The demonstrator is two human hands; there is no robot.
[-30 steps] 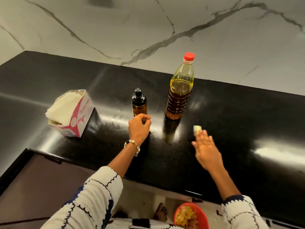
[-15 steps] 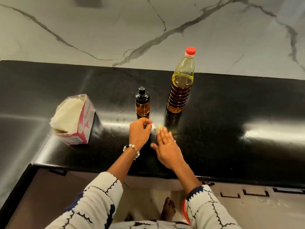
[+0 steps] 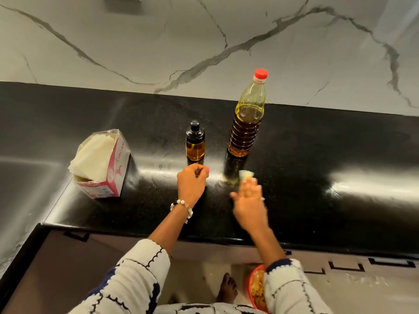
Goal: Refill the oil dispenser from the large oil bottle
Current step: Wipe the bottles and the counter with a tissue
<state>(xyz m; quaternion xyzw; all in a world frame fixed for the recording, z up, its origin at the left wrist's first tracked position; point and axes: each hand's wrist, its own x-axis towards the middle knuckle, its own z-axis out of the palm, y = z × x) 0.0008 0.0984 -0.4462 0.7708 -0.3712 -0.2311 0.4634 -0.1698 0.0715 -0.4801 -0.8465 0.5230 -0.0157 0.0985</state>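
Black polished stone makes up the countertop (image 3: pixel 317 155), which fills the middle of the view, with a veined marble wall (image 3: pixel 158 41) behind it at 12 o'clock. Next in size, a tissue box (image 3: pixel 102 164) lies tilted at 9 o'clock, its pink side printed with what reads as "ORIGAMI".

Standing upright at about 1 o'clock from the hands is the large oil bottle (image 3: pixel 247 123), red cap on, partly full of amber oil; letters on the cap band look like "une", the rest hidden. Just to its left, apart from it, the oil dispenser (image 3: pixel 195 142) also stands upright, black top fitted, oil showing in its lower part.

The left hand (image 3: pixel 191 181) sits directly in front of the dispenser at 6 o'clock from it, fingers curled loosely; whether it pinches anything small I cannot tell. The right hand (image 3: pixel 248 200), blurred, presses flat fingers onto a pale wad of tissue (image 3: pixel 246 174) on the counter, just before the big bottle's base, seemingly wiping there.

Both vessels keep their long axes vertical and are closed, so the pour appears either done or not begun. The left hand is nearer the dispenser, the right nearer the bottle.
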